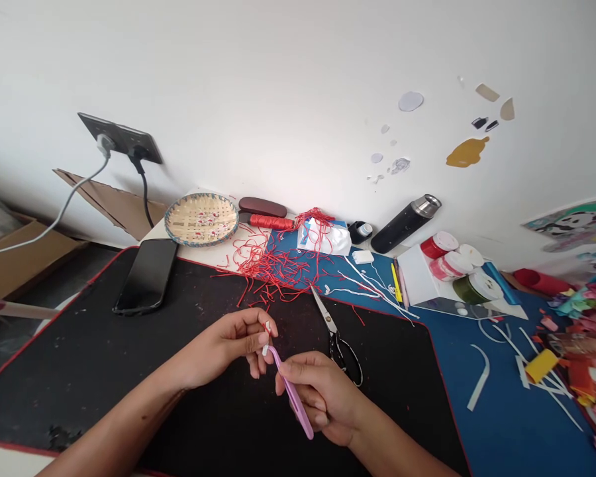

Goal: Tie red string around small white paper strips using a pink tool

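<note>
My left hand pinches a small white piece with a bit of red on it between thumb and forefinger. In my right hand is a pair of pink tweezers with a bent tip. The tip meets the small white piece at my left fingertips; whether it grips the piece is too small to tell. Both hands are above the black mat. Black-handled scissors lie just beyond my right hand, and a heap of cut red cord pieces spreads beyond my left hand.
A woven basket, a black phone and a spool of red cord stand at the back left. Farther right are a black thermos, several paint jars and white strips. A wall closes the back.
</note>
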Motion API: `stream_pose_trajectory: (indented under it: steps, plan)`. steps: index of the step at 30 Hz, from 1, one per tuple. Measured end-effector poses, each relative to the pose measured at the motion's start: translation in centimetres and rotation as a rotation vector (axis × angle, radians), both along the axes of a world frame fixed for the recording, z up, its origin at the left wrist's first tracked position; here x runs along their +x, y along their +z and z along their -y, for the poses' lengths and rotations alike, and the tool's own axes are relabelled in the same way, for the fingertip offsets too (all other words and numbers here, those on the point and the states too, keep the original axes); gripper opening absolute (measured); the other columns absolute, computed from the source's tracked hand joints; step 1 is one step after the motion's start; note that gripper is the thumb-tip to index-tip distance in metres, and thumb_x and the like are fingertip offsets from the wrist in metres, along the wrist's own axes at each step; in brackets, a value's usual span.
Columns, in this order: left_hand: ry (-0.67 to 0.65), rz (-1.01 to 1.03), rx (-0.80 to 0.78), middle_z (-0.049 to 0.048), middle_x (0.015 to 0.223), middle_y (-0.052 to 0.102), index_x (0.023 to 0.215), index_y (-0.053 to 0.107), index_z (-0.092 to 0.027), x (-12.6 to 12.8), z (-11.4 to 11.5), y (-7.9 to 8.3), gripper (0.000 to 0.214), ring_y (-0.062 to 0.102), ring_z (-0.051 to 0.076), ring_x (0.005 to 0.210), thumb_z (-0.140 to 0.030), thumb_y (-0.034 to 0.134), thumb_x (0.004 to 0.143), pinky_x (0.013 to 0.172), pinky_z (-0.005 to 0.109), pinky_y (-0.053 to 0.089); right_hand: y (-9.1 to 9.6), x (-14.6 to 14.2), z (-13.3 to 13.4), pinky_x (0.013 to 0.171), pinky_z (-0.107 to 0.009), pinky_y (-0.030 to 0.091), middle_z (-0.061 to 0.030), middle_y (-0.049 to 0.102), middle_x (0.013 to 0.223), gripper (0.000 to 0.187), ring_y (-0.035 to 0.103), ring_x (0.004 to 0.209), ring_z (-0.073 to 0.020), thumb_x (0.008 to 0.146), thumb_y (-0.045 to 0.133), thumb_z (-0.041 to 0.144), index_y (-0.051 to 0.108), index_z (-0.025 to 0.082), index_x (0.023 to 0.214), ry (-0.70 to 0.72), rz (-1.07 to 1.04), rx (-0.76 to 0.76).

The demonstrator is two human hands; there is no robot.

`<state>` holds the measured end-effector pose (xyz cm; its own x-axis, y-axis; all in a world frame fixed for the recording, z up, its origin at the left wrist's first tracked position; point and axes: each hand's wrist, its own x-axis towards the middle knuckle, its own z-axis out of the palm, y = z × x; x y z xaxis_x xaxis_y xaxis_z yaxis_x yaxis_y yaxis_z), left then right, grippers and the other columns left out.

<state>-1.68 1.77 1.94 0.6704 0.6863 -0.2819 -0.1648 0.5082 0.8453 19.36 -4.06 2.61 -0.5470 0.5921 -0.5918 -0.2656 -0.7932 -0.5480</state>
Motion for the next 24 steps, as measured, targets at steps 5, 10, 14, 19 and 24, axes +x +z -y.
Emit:
stream_pose_trajectory:
  steps: [5,10,14,19,24]
  plan:
    - [-0.014,-0.04,0.023,0.0029,0.078,0.072,0.098,0.062,-0.016,-0.1,-0.1,0.2,0.031,0.067,0.014,0.061,-0.044,0.075,0.09,0.061,0.027,0.056,0.0,0.0,-0.1,0.029,-0.018,0.015,0.0117,0.034,0.032,0.029,0.021,0.026,-0.0034,0.084,0.075,0.037,0.073,0.01,0.074,-0.002,0.006,-0.011]
    - [-0.022,-0.06,0.029,0.0028,0.08,0.072,0.097,0.061,-0.015,-0.1,-0.1,0.1,0.031,0.067,0.014,0.064,-0.042,0.075,0.09,0.063,0.027,0.057,-0.5,0.1,0.0,0.028,-0.018,0.016,0.0121,0.033,0.032,0.028,0.019,0.025,-0.0037,0.086,0.073,0.037,0.073,0.01,0.076,0.003,0.004,-0.025]
    - [-0.02,-0.082,0.031,0.0018,0.079,0.07,0.095,0.062,-0.015,-0.1,0.0,-0.2,0.031,0.066,0.013,0.064,-0.043,0.075,0.089,0.063,0.027,0.057,-0.6,0.0,0.1,0.027,-0.018,0.015,0.0113,0.034,0.032,0.031,0.021,0.025,-0.0045,0.087,0.071,0.039,0.073,0.01,0.075,0.008,0.025,0.003]
    - [-0.013,-0.079,0.012,0.0021,0.078,0.071,0.096,0.063,-0.015,0.0,0.1,-0.4,0.032,0.067,0.014,0.063,-0.043,0.077,0.088,0.063,0.027,0.057,-0.5,-0.3,0.0,0.029,-0.018,0.022,0.0094,0.037,0.033,0.042,0.026,0.026,-0.0047,0.09,0.068,0.048,0.075,0.009,0.076,0.024,0.088,0.137]
    - [0.054,-0.058,-0.047,0.0023,0.073,0.072,0.097,0.064,-0.014,0.3,-0.1,-0.7,0.036,0.068,0.014,0.062,-0.044,0.08,0.084,0.06,0.024,0.056,-1.3,-0.3,-0.1,0.031,-0.017,0.026,0.0074,0.045,0.039,0.05,0.036,0.029,-0.0059,0.091,0.064,0.06,0.074,0.011,0.085,-0.06,0.246,0.268]
